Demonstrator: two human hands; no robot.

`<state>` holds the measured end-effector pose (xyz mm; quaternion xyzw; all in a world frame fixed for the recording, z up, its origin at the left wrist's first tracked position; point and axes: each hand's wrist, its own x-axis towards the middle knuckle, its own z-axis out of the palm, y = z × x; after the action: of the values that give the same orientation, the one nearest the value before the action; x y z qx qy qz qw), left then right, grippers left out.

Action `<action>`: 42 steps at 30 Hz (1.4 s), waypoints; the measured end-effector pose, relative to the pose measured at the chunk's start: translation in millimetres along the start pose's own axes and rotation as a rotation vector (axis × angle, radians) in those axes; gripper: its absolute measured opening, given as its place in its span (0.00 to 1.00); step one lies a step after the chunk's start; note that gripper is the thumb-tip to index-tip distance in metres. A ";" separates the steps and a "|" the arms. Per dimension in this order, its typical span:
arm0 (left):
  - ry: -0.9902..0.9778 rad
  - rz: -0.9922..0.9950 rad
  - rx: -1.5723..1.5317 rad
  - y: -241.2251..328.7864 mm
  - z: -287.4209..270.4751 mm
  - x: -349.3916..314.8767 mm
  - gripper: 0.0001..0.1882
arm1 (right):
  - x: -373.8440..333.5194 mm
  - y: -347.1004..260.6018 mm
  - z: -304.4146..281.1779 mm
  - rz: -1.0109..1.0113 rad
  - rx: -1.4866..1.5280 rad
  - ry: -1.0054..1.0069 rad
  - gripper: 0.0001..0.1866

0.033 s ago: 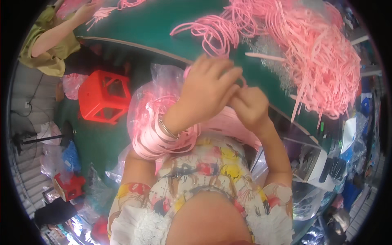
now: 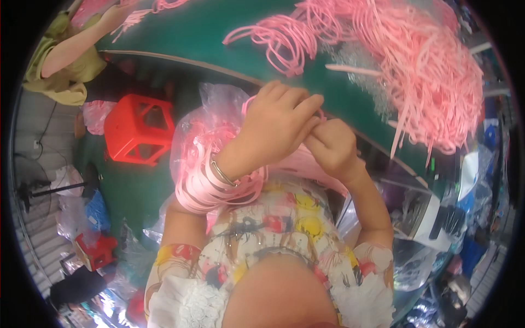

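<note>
My left hand [image 2: 273, 117], with a bangle at the wrist, is closed and meets my right hand [image 2: 331, 143] at the table's near edge. Fingers of both pinch a thin pink strap [image 2: 321, 113], mostly covered by them. Several flat pink straps [image 2: 219, 188] hang in loops around my left forearm, and more pink straps [image 2: 303, 164] lie across my front below the hands. Just beyond my fingers, a loose coil of pink straps [image 2: 284, 41] rests on the green table [image 2: 213, 33].
A big heap of pink straps [image 2: 426, 82] covers the table's right side, beside clear plastic pieces [image 2: 361, 68]. A clear bag [image 2: 219, 101] is left of my hands. A red stool [image 2: 136, 131] stands on the floor. Another person's arm [image 2: 82, 46] reaches over the table, far left.
Both hands have come slightly down, toward me and off the coil on the table. They stay closed together on the strap.
</note>
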<state>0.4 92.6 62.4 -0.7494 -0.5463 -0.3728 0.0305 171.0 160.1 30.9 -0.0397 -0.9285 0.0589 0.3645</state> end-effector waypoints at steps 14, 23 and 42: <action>-0.347 -0.172 -0.311 11.2 -7.0 -50.4 0.08 | -193.2 12.0 20.2 0.937 -0.307 -0.340 0.14; -0.382 -0.460 -0.560 24.4 -11.7 -68.2 0.08 | -173.6 9.2 -0.1 0.744 -0.021 -0.397 0.11; -0.477 -0.613 -0.798 33.8 6.3 -70.2 0.09 | -178.1 -56.3 -9.2 0.718 -0.193 -0.363 0.07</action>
<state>23.4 26.0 28.5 -0.5734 -0.5473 -0.3627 -0.4901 305.8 84.3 -74.3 -0.3841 -0.9062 0.1009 0.1456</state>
